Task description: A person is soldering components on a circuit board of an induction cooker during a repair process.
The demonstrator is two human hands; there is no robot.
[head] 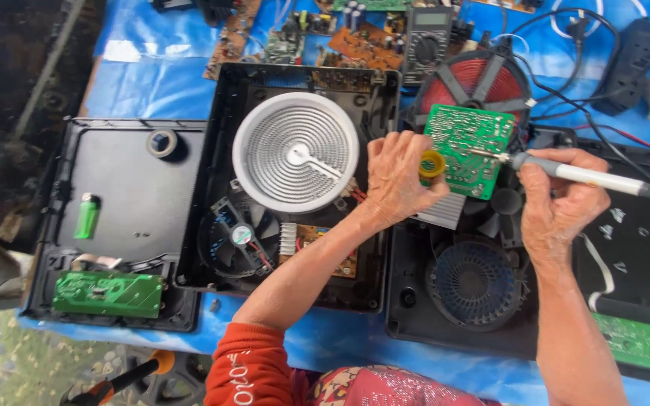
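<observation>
Two bare hands over opened cooktops on blue sheet, left hand pinching small yellow spool against green circuit board, right hand clamped round soldering iron, tip touching board, green lighter well apart.

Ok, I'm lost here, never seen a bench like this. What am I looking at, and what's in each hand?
One view, from a camera on the person's head, looking down at a blue-covered table strewn with opened black cooker casings. The left hand holds a small yellow spool against a green circuit board. The right hand grips a grey pen-shaped soldering iron, tip touching that board. Alongside lie a round white coil heater, a black fan and a green lighter.
</observation>
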